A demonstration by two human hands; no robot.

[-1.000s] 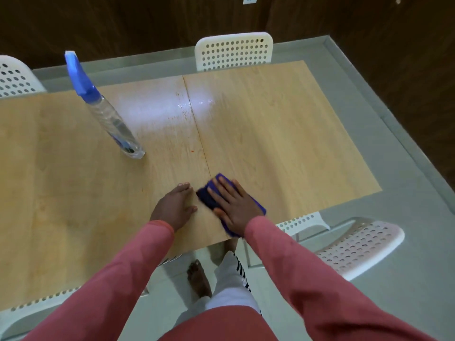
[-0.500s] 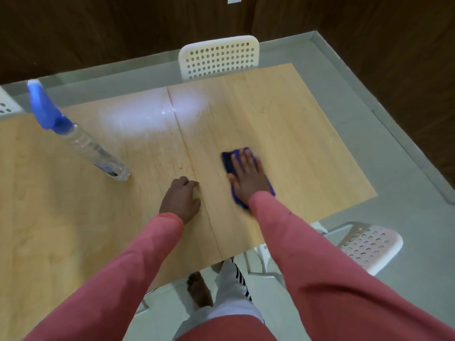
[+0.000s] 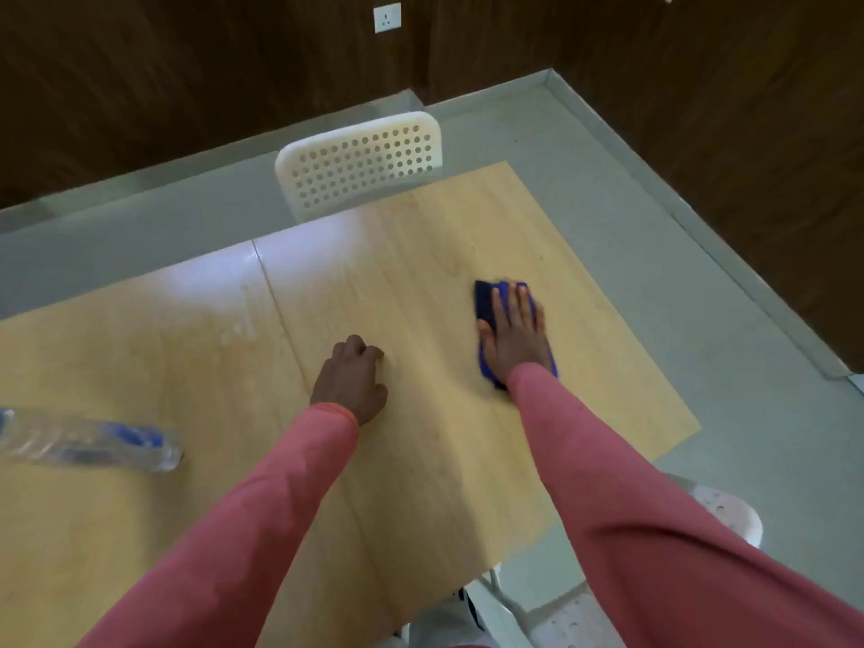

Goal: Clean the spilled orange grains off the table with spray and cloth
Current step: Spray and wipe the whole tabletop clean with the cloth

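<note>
Flattened under straight, slightly spread fingers, the blue cloth (image 3: 486,304) is pressed against the table (image 3: 444,460) by the right hand (image 3: 514,332); nothing is pinched, and the palm and fingers lie flat on the fabric. Dark blue edges of the cloth are seen past the fingertips at its far left corner and beside the wrist on both sides. The cloth is found on the right half of the tabletop, to the right of the seam that runs across the wood, and well in from the table's right edge.

The left hand (image 3: 351,383) is rested on the wood just to the right of that seam, with its fingers curled under and nothing held in them. Both arms are covered by pink sleeves (image 3: 631,507).

Well apart from both hands, at the left edge of the view, the spray bottle (image 3: 89,444) is seen blurred, its clear body with a blue label; its top is cut off by the frame. Whether any orange grains lie on the wood cannot be told. A pale glare is reflected on the far part of the tabletop.

Beyond the far edge, a white perforated chair (image 3: 360,163) is tucked against the table. Another white chair (image 3: 729,512) is partly hidden behind the right sleeve. A wall socket (image 3: 387,17) is set in the dark wooden wall.
</note>
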